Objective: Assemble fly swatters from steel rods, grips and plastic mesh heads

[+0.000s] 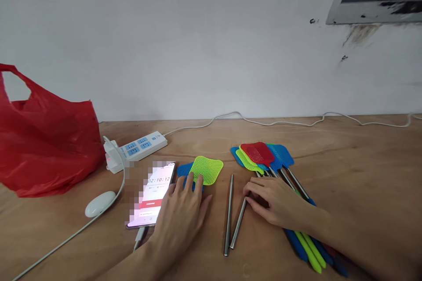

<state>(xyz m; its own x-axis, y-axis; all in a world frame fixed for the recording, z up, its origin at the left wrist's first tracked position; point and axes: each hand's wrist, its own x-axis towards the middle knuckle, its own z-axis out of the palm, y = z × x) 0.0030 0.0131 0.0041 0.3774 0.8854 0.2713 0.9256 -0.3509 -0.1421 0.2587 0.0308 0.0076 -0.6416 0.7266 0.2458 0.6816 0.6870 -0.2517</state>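
Observation:
My left hand [183, 213] lies flat with its fingers stretched out, fingertips on a loose green swatter head [207, 169] that overlaps a blue swatter head [183, 169]. My right hand [273, 199] rests palm down, fingers curled, on the shafts of a pile of assembled fly swatters [262, 154] with red, green and blue heads. Its fingertips touch the upper end of one of two bare metal rods [232, 217] lying between my hands. Whether the fingers pinch that rod is not clear.
A phone [152, 195] with a lit timer screen lies left of my left hand, a cable at its lower end. A white power strip [140, 147], a white oval charger [100, 203] and a red plastic bag [46, 149] sit at the left. A cord [280, 122] runs along the wall.

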